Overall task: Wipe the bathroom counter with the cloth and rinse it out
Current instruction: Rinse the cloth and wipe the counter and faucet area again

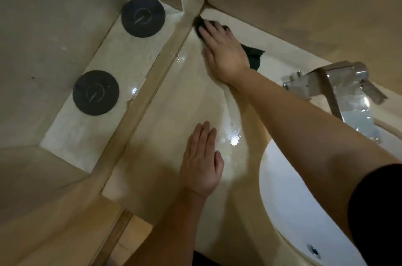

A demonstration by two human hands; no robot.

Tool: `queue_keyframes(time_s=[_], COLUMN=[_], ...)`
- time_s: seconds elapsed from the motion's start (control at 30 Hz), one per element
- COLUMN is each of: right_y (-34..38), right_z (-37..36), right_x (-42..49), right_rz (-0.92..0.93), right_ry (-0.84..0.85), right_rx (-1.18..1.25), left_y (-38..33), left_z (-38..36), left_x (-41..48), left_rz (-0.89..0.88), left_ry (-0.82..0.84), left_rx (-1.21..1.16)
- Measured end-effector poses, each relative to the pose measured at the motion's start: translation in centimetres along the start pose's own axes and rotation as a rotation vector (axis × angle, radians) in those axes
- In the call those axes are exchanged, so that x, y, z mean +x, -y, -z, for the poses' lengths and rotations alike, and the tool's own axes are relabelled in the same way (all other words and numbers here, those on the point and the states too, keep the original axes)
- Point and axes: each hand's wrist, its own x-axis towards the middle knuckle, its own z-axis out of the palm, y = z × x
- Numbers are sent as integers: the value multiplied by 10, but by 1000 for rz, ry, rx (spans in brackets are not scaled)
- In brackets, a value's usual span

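My right hand (pixel 221 48) lies flat with straight fingers on a dark cloth (pixel 253 56), pressing it against the beige stone counter (pixel 174 96) in the far corner by the wall. The cloth shows beyond my fingertips and to the right of my palm. My left hand (pixel 201 162) rests flat and open on the wet counter nearer to me, holding nothing. Wet streaks and glints lie between the two hands.
A white sink basin (pixel 289 207) sits at the lower right under a chrome faucet (pixel 339 85). Left of the counter, behind a raised stone edge, a recessed shelf holds two dark round discs (pixel 143 16) (pixel 96 92). Tiled walls close the back and left.
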Motion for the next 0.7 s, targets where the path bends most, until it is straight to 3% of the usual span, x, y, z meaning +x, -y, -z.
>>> queue_keyframes(time_s=[0.13,0.27,0.47,0.7], right_y=[29,58,101,152], right_z=[-10,-29,-43,-66], right_x=[-22,-50,-82,-158], right_rz=[97,184,164,500], right_ry=[40,61,77,264], right_rx=[68,69,117,112], left_y=[-1,13,42,70], left_z=[7,26,54,60], left_x=[2,-11,-56,-98], left_rz=[6,110,209,499], left_ry=[-10,-260,-338,-366], left_rx=[-77,-328,-312,-363])
